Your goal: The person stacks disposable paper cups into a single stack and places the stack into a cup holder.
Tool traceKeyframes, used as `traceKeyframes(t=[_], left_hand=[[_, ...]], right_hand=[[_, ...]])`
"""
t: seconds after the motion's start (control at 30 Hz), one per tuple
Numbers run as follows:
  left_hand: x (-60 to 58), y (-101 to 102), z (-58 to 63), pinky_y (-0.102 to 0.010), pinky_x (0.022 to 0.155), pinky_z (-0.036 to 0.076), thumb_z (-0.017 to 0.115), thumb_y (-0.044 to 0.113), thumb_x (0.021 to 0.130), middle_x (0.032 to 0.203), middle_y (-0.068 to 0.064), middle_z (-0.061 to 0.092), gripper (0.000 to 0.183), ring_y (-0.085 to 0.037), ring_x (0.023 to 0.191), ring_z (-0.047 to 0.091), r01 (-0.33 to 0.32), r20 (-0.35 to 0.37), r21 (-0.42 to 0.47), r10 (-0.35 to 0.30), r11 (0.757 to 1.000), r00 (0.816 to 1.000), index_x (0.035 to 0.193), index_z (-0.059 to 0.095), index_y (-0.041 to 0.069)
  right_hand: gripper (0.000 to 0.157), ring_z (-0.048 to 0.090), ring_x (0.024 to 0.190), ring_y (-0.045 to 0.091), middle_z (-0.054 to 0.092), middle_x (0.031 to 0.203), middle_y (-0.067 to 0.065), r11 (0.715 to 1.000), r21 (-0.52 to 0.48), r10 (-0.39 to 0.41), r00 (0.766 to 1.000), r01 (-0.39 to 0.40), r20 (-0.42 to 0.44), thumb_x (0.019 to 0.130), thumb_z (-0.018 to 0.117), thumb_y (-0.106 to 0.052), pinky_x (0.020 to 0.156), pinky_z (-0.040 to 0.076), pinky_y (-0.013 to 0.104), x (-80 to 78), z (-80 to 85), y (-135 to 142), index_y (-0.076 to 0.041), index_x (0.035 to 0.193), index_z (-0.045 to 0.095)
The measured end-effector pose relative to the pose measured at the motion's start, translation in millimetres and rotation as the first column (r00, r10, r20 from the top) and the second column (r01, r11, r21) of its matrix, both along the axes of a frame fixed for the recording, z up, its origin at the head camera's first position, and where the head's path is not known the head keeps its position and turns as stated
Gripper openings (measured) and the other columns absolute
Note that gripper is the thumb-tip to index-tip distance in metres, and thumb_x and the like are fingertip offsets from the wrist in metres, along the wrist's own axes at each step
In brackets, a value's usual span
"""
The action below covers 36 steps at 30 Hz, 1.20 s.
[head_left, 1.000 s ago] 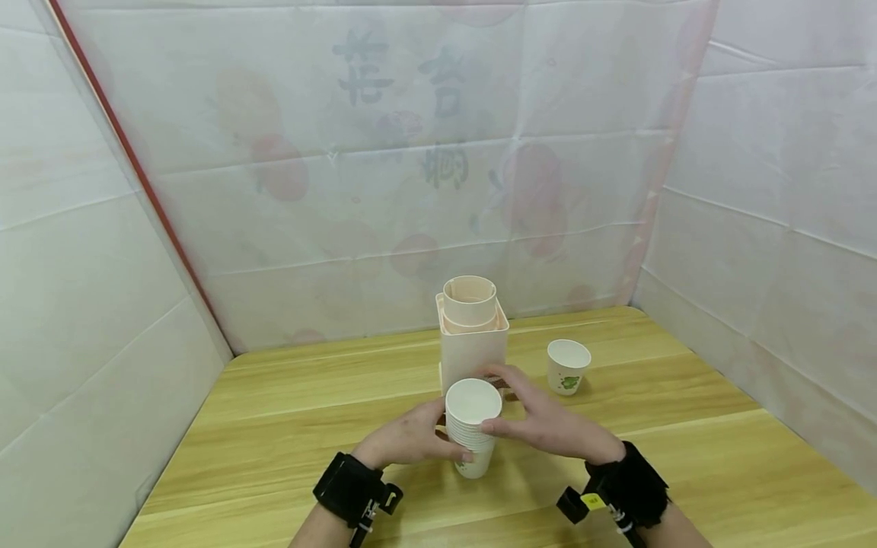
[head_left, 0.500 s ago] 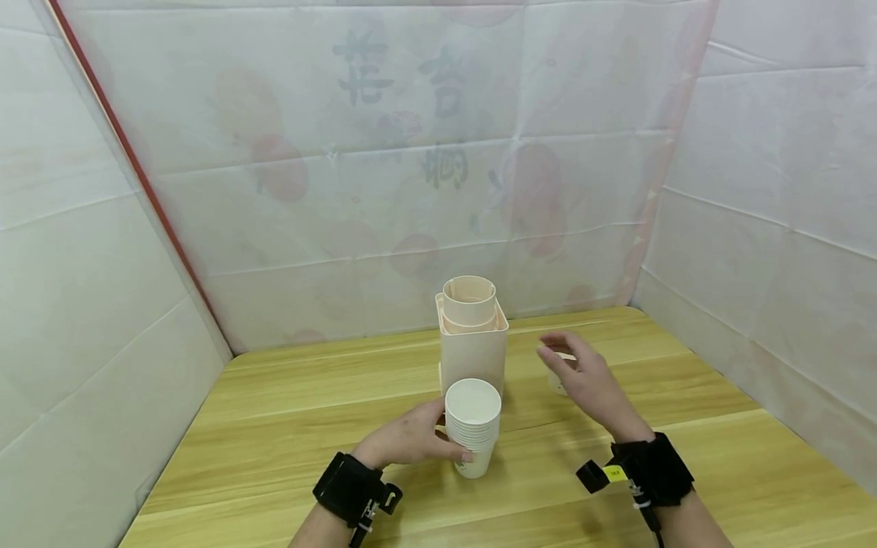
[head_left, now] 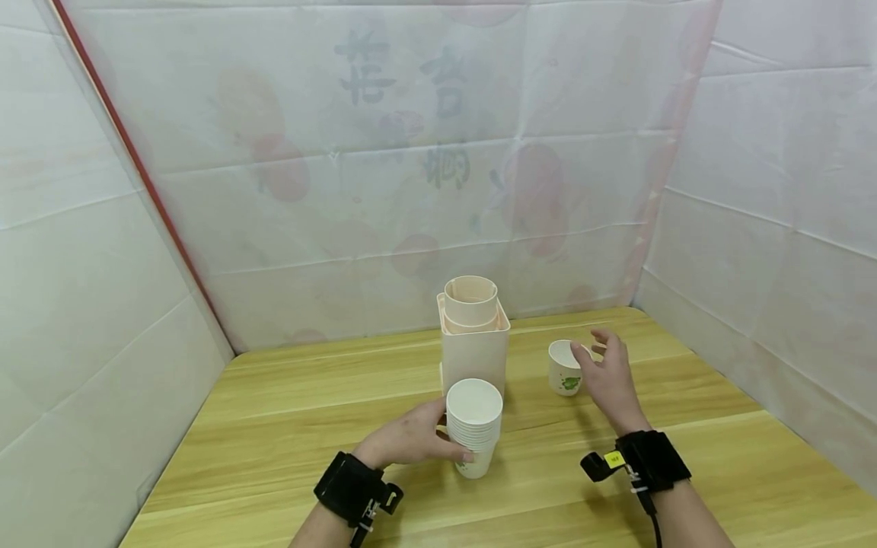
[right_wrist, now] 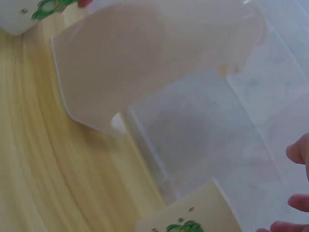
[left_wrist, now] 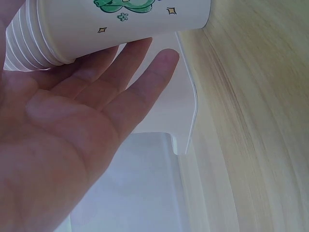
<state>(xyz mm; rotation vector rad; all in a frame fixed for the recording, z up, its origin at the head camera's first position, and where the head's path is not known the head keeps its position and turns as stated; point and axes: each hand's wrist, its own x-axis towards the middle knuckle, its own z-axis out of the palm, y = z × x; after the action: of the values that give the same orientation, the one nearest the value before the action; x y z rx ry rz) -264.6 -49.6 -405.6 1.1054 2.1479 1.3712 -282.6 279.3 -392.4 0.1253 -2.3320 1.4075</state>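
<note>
A nested stack of white paper cups (head_left: 474, 411) stands in front of me in the head view, mouths up. My left hand (head_left: 414, 438) grips it from the left, with the thumb across the near side. Close up in the left wrist view, the lowest cup (left_wrist: 130, 34) shows a green print above my spread fingers. A single paper cup (head_left: 564, 377) with a green print is upright farther right. My right hand (head_left: 610, 380) is at its right side, fingers loosely bent and holding nothing. In the right wrist view, those fingertips (right_wrist: 298, 150) appear right of the cup (right_wrist: 198, 210).
Directly behind the stack rises a cream box-shaped holder (head_left: 474, 358) with a round tube (head_left: 470, 301) sticking out of its top. The wood-grain table (head_left: 308, 403) ends at a pale sheet wall (head_left: 384, 198) behind, with more sheeting on both sides.
My right hand has left the cup stack, passed in front of the single cup and moved to that cup's right. The left hand keeps its grip on the stack in the same spot.
</note>
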Motion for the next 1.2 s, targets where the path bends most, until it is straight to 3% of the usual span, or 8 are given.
traceKeyframes(t=[0.23,0.53,0.97,1.2], left_hand=[[0.1,0,-0.1,-0.031,0.082,0.047,0.075,0.03,0.076,0.121,0.005,0.052,0.067,-0.015,0.106,0.05,0.002,0.01,0.01,-0.002,1.0,1.0,0.13,0.037,0.03],[0.3,0,-0.5,-0.032,0.082,0.048,0.075,0.031,0.076,0.121,0.005,0.051,0.068,-0.016,0.106,0.05,0.004,0.003,0.007,-0.004,1.0,1.0,0.131,0.036,0.031],[0.8,-1,0.2,-0.032,0.082,0.047,0.075,0.03,0.076,0.122,0.005,0.051,0.067,-0.016,0.106,0.049,0.005,0.007,0.009,-0.005,1.0,1.0,0.13,0.037,0.031],[1.2,0,0.3,-0.032,0.083,0.047,0.075,0.03,0.076,0.122,0.005,0.051,0.067,-0.016,0.107,0.049,0.007,0.017,0.013,-0.008,1.0,1.0,0.13,0.036,0.031]], right_hand=[[0.08,0.022,0.125,0.045,0.013,0.142,0.03,0.998,-0.067,0.008,0.995,-0.001,0.095,0.093,0.047,-0.046,0.097,0.03,0.059,-7.3,-17.3,9,-0.002,0.143,0.004],[0.094,0.024,0.126,0.044,0.01,0.144,0.033,0.995,-0.093,0.043,0.972,-0.022,0.233,0.088,0.052,-0.052,0.1,0.03,0.057,-19.7,-37.4,13,-0.003,0.143,-0.006],[0.082,0.025,0.126,0.04,0.021,0.143,0.026,0.986,-0.161,0.08,0.981,-0.051,0.177,0.09,0.052,-0.047,0.099,0.032,0.055,-23.4,-49.1,10,-0.004,0.143,0.008],[0.081,0.024,0.127,0.042,0.019,0.143,0.027,0.987,-0.148,0.081,0.981,-0.055,0.175,0.09,0.051,-0.048,0.099,0.031,0.056,-22.0,-49.4,11,-0.004,0.143,0.007]])
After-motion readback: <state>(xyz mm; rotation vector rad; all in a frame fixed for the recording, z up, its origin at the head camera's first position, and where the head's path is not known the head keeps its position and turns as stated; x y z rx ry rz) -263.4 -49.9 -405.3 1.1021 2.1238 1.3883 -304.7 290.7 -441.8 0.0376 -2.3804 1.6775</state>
